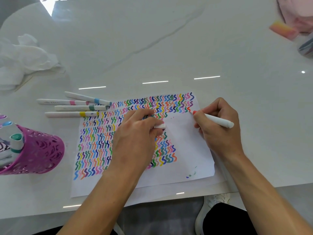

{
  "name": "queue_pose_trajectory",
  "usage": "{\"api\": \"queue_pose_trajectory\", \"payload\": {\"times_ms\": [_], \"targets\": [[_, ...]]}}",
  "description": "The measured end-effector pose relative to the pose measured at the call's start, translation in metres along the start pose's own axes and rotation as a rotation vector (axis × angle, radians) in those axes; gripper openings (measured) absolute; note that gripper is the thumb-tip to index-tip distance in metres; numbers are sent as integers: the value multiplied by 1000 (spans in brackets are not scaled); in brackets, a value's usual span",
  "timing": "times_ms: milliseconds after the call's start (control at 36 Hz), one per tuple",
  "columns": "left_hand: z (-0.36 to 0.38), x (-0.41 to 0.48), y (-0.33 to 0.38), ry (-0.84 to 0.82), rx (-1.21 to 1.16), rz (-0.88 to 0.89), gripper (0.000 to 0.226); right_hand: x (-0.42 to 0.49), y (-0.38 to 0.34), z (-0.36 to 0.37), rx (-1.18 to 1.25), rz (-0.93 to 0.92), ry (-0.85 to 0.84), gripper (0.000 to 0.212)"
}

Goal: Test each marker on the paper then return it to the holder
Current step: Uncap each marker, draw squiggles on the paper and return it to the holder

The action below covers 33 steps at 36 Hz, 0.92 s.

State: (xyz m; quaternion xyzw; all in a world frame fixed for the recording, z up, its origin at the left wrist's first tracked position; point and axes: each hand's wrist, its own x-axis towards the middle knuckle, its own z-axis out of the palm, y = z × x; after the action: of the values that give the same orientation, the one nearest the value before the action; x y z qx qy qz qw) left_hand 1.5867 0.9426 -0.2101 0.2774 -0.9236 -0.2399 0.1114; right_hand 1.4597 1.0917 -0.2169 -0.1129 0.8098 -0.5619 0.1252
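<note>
Right hand [220, 131] grips red marker [215, 120], tip touching paper [184, 138] at squiggle row end. Left hand [135, 134] pinches white cap [159, 126], resting on paper. I judge test stroke in hand. Next: recap, return to purple holder [44, 150].

Four markers [81, 108] at nine o'clock, a fifth marker [215, 120] at three, one cap [160, 126] and one paper [183, 138] centred, one holder [42, 150] at eight.

Glossy white marble table [169, 48] — grey veins, strip-light reflections — above grey floor [160, 217].
</note>
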Motion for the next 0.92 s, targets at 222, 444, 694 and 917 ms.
{"api": "queue_pose_trajectory", "payload": {"times_ms": [222, 444, 694, 917], "targets": [[-1, -3, 0, 7, -14, 27, 17, 1, 1, -4, 265, -4, 15, 20], [-11, -12, 4, 56, -33, 75, 19, -3, -14, -7, 318, -72, 12, 10], [-27, -23, 12, 68, -273, -24, 23, -24, -39, 4, 409, -61, -180, 20], [-35, -31, 9, -25, -623, -171, 15, -35, -57, 8, 381, -159, -274, 11]]}}
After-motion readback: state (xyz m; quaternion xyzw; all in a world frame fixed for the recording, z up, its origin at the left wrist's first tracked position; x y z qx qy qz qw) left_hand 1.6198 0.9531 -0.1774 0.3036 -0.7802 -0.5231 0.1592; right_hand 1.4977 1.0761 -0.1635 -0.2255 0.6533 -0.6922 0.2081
